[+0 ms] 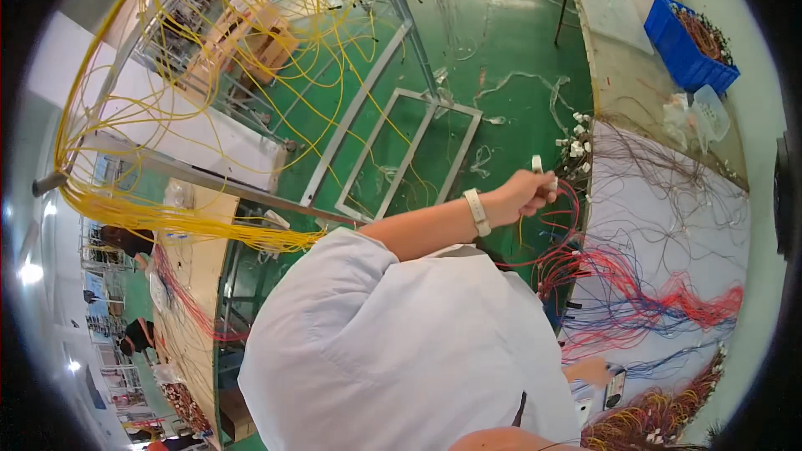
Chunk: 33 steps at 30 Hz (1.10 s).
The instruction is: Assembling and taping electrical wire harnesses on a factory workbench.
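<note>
My left hand [528, 195], with a pale watch on its wrist, is closed over the table's near edge. Its fingers pinch a small white connector [551, 184], from which red wires [575, 210] curve down to the table. Another white piece [537, 164] shows just above the fingers. Lower down, my right hand [590, 371] is partly hidden behind my shirt and its fingers are blurred. Close beside it lies a small dark rectangular device [615, 388]. Red and blue wires [635, 296] spread over the white tabletop between the two hands.
Brown wires [660, 171] lie farther up the table, below a blue crate [689, 46] of wires. Yellow-brown bundles [656, 418] fill the bottom right. A metal frame [409, 150] stands on the green floor, and yellow cables [192, 221] hang from a rack behind me.
</note>
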Tool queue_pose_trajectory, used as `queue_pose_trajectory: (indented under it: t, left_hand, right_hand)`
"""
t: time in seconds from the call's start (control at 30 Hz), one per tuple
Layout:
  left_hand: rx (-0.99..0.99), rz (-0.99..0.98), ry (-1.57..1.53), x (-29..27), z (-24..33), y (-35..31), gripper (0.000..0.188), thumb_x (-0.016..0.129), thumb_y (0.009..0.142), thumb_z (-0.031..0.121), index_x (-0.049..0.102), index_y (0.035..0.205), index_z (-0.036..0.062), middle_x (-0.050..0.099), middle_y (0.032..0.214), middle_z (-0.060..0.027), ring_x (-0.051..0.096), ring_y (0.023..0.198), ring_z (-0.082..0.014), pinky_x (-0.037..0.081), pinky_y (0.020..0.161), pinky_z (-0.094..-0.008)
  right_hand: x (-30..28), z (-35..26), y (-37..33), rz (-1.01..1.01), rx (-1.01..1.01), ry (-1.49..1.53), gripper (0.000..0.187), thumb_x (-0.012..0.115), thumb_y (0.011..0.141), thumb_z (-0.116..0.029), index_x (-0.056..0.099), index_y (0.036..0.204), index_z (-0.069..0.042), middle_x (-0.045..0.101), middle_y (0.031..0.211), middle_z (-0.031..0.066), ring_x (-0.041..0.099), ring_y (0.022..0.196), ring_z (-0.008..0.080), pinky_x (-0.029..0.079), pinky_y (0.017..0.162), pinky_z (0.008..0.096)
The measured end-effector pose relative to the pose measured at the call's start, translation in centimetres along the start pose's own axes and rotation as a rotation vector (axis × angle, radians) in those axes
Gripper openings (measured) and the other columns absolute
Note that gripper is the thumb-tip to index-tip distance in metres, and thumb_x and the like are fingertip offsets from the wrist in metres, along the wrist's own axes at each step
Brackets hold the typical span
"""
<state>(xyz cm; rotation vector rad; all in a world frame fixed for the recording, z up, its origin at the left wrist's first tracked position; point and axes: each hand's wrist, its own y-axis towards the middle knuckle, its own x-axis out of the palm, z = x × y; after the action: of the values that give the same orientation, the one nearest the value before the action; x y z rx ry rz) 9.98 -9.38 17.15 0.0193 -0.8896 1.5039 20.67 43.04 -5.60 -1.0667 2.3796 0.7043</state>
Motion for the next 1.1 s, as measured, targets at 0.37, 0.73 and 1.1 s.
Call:
queue_pose_trajectory:
  t: [0.37,0.73,1.1]
  left_hand:
    - [0.134,-0.059,0.048,-0.3,4.5,5.8,0.020,0.051,0.092,0.022,0.057,0.095,0.0024,0.065,0.086,-0.0077,0.055,0.063,-0.0096,0.041,0.048,-0.0235]
    - [0.509,-0.119,0.086,-1.0,5.6,9.6,0.024,0.048,0.097,0.028,0.050,0.082,0.0088,0.037,0.055,0.0065,0.030,0.044,-0.0042,0.021,0.041,-0.0236]
    - [-0.091,-0.334,-0.127,5.1,2.1,14.8,0.020,0.054,0.091,0.022,0.056,0.104,0.0075,0.061,0.093,-0.0026,0.060,0.085,-0.0136,0.051,0.072,-0.0290]
  right_hand:
    - [18.3,-43.1,-7.4,-0.725,-0.108,1.056,0.037,0.039,0.092,0.004,0.038,0.129,0.005,0.054,0.121,0.0164,0.051,0.113,0.0223,0.036,0.101,0.0330]
    - [21.7,-45.5,-7.4,-0.367,-0.075,0.815,0.030,0.042,0.094,0.000,0.040,0.124,0.006,0.058,0.115,0.0188,0.056,0.105,0.0211,0.043,0.094,0.0319]
    - [20.9,-44.1,-0.4,-0.125,-0.385,0.428,0.023,0.041,0.096,-0.007,0.052,0.112,0.005,0.058,0.109,0.0155,0.057,0.099,0.0240,0.045,0.088,0.0338]
